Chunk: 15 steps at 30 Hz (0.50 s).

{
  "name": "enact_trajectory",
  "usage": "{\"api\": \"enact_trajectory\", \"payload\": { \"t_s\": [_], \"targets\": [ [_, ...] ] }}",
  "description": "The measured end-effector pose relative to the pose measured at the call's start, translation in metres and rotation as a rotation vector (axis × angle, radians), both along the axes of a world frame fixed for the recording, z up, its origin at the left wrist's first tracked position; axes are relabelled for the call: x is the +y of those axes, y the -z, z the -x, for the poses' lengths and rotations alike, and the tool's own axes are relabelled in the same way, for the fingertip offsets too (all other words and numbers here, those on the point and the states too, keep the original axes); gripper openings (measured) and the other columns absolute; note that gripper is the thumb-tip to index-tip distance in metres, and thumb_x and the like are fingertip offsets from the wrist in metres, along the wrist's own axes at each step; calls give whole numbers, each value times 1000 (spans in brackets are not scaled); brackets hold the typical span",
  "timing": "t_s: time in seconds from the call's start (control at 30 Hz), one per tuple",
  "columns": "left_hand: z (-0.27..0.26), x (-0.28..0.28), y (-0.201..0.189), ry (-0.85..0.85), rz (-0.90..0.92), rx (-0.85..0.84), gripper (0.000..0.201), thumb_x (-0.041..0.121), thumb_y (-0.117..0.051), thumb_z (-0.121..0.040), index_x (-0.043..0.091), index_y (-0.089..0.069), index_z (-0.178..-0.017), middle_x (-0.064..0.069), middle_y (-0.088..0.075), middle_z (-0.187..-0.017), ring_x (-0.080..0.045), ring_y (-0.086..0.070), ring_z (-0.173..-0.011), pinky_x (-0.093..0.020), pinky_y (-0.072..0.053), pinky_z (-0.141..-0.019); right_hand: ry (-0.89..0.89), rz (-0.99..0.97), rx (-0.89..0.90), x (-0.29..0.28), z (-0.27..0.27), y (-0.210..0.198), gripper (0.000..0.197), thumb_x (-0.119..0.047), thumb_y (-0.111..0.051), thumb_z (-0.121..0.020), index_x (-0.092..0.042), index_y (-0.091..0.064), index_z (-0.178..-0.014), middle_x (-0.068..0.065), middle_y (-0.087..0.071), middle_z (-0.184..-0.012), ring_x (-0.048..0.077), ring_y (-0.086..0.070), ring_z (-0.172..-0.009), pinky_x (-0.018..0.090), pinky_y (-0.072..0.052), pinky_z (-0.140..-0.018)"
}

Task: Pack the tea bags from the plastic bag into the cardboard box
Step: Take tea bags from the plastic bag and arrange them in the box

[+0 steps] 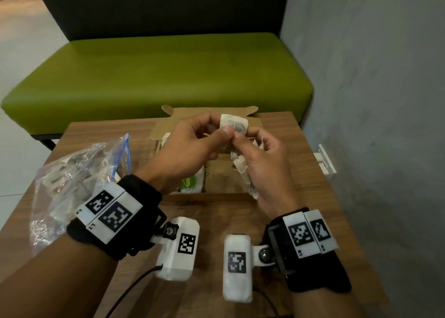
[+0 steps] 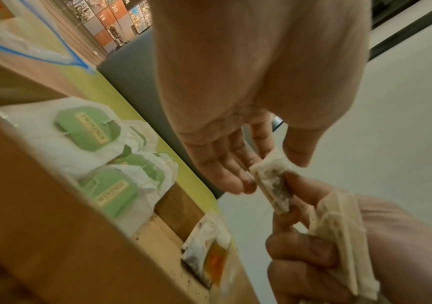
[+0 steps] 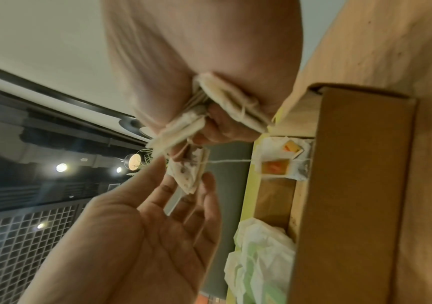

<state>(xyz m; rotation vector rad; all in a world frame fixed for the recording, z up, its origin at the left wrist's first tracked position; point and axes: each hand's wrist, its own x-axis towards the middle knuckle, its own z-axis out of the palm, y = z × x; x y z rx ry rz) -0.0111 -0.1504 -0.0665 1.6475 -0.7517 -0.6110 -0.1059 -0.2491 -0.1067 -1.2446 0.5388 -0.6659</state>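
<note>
Above the open cardboard box point(image 1: 214, 116), my left hand point(image 1: 221, 127) pinches one pale tea bag point(image 1: 234, 125) between thumb and fingers. My right hand point(image 1: 240, 144) touches the same bag with its fingertips and grips a bundle of several tea bags point(image 1: 243, 170) in its palm. The left wrist view shows the single bag point(image 2: 269, 185) and the bundle point(image 2: 339, 236). Green-tagged tea bags point(image 2: 92, 131) lie in one compartment of the box, orange-tagged ones point(image 2: 209, 257) in another. The clear plastic bag point(image 1: 79, 180), with more tea bags inside, lies left of the box.
The box and the bag lie on a small wooden table point(image 1: 212, 221). A green bench point(image 1: 156, 77) stands behind it. A grey wall point(image 1: 373, 101) runs along the right, with a white fitting point(image 1: 325, 158) by the table's edge.
</note>
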Motion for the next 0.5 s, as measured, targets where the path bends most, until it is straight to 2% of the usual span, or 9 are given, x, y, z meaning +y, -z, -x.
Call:
{"api": "enact_trajectory", "payload": {
  "t_s": [0.07,0.13,0.2,0.3,0.4,0.43,0.5],
  "targets": [
    [-1,0,-3,-9,31,-24,10,16,-60,-96,15,-70,-93,-11,-71,-85,-5,-67,-75,-14,-49,-63,-37,35,-14,-1,2,0,14,-9,-71,-91,-11,-73,-105,12,-76,-102,21,-72,-89,38,-59,-75],
    [0,0,-8,-19,74,-4,13,8,-58,-96,12,-68,-90,0,-68,-76,3,-62,-63,-8,-43,-54,-85,74,-17,-3,3,1,29,-4,-67,-88,-18,-70,-114,9,-73,-111,26,-71,-101,42,-60,-80],
    [-2,0,-10,-31,107,31,14,5,-59,-95,14,-66,-87,3,-63,-73,2,-58,-60,-10,-42,-50,-163,98,-23,-3,4,1,37,3,-62,-89,-20,-69,-117,8,-73,-112,24,-71,-101,39,-60,-80],
    [-4,0,-12,-49,138,109,12,4,-59,-95,13,-62,-90,-2,-59,-79,-4,-58,-64,-14,-44,-47,-263,87,-20,2,4,1,28,1,-60,-95,-20,-73,-108,6,-77,-104,21,-73,-100,37,-60,-84],
    [-5,-1,-12,-77,137,140,12,3,-58,-96,14,-59,-90,1,-57,-76,-2,-57,-59,-15,-44,-44,-229,133,21,6,4,-1,17,-11,-61,-99,-22,-73,-94,-6,-76,-82,3,-71,-81,20,-55,-69],
    [-6,0,-12,-85,123,122,12,4,-58,-95,15,-59,-90,3,-57,-73,-2,-55,-59,-16,-43,-44,-212,168,41,7,3,-1,18,-15,-61,-100,-23,-73,-89,-9,-73,-74,-1,-68,-74,17,-52,-65],
    [-8,0,-9,-98,83,64,9,11,-61,-95,17,-60,-90,6,-57,-72,-4,-52,-60,-17,-42,-47,-181,207,74,7,2,0,23,-19,-62,-100,-25,-72,-80,-12,-68,-65,-2,-62,-66,20,-49,-63]
  ]
}}
